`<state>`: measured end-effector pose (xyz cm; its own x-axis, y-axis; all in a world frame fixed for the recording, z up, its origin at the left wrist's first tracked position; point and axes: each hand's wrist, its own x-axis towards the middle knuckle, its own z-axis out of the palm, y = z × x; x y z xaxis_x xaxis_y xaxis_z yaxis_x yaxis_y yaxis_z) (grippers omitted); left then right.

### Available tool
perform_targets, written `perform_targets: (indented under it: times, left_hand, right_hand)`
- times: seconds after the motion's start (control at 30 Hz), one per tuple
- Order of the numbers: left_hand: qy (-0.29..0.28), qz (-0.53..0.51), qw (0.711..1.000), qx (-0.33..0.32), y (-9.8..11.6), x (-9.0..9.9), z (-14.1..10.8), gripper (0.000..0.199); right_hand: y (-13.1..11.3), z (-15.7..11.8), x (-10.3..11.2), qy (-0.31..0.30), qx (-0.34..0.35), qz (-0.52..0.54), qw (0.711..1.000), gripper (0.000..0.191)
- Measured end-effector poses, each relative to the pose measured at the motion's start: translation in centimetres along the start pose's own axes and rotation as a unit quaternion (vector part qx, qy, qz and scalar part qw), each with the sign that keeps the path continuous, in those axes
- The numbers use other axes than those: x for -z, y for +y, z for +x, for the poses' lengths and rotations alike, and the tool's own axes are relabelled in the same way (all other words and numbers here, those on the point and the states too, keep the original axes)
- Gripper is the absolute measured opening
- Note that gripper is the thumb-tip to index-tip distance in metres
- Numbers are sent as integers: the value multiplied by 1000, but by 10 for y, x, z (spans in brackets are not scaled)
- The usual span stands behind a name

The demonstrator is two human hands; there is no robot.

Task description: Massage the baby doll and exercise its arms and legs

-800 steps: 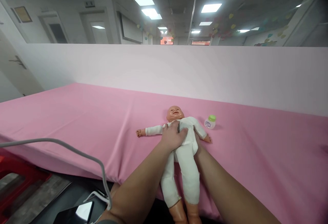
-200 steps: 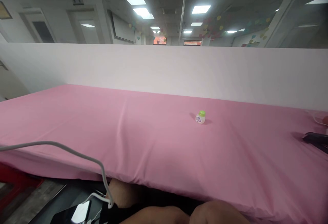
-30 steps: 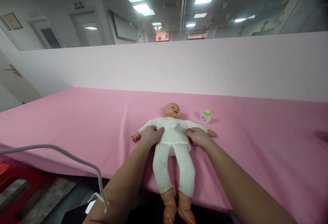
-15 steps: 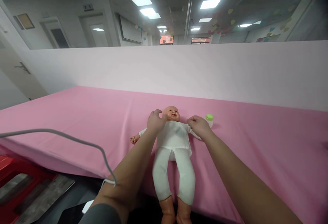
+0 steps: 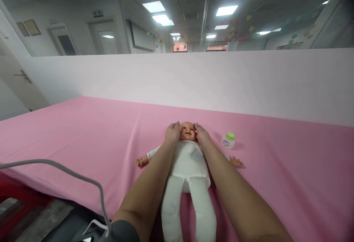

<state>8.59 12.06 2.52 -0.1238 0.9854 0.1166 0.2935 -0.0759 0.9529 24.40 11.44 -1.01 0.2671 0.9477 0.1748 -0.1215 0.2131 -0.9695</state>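
A baby doll [image 5: 190, 161] in a white suit lies on its back on the pink sheet [image 5: 83, 135], head away from me, arms spread. My left hand [image 5: 172, 132] cups the left side of the doll's head and my right hand [image 5: 201, 135] cups the right side. Both palms touch the head, with the face showing between them. A small clear bottle with a green cap [image 5: 228, 141] stands just right of the head.
A white partition wall [image 5: 249, 83] runs along the far side of the pink surface. A grey cable [image 5: 69, 172] arcs over the near left edge. A red object and dark floor show at the lower left.
Both hands slid up from the doll's chest and shoulders to the sides of its head. The view shifted so the doll sits lower and closer in the frame.
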Motion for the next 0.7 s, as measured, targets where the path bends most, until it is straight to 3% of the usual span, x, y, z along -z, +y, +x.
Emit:
perform_targets:
  times: [0.27,0.43,0.7]
  left_hand:
    - [-8,-36,999,8,-20,-9,8,41]
    - [-6,-52,999,-6,-23,-11,4,37]
    - [-40,-46,998,17,-20,-14,7,47]
  right_hand:
    - [8,1,10,26,-20,42,999,50]
    - [11,7,14,40,-7,20,999,48]
    - [20,15,13,8,-9,-34,999,59]
